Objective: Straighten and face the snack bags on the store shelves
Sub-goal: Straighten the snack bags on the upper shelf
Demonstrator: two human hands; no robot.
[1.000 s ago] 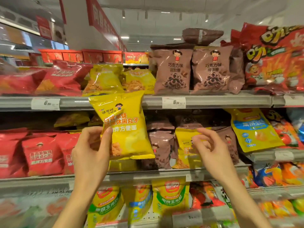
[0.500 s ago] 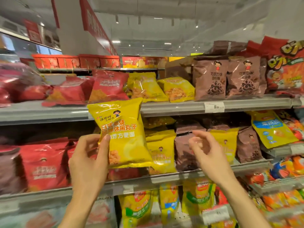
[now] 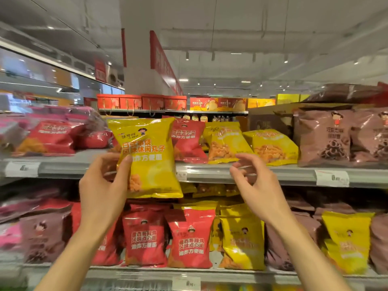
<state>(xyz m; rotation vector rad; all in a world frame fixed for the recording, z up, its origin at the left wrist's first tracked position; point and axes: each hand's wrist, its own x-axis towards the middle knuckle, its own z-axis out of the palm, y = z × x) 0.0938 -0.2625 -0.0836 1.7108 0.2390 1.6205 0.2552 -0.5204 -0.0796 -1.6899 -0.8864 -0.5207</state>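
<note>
- Yellow foil snack bag (image 3: pixel 147 158) sits at frame centre, upright and label-forward before the upper grey metal shelf (image 3: pixel 273 173), likely for placing there.
- Left hand (image 3: pixel 105 192) pinches its lower left edge.
- Right hand (image 3: pixel 255 185) hovers centre-right, fingers loosely spread, empty.

Head view: looks forward from the person's head, close to the upper shelf (image 3: pixel 241 172).
Shared views: only one camera here.
</note>
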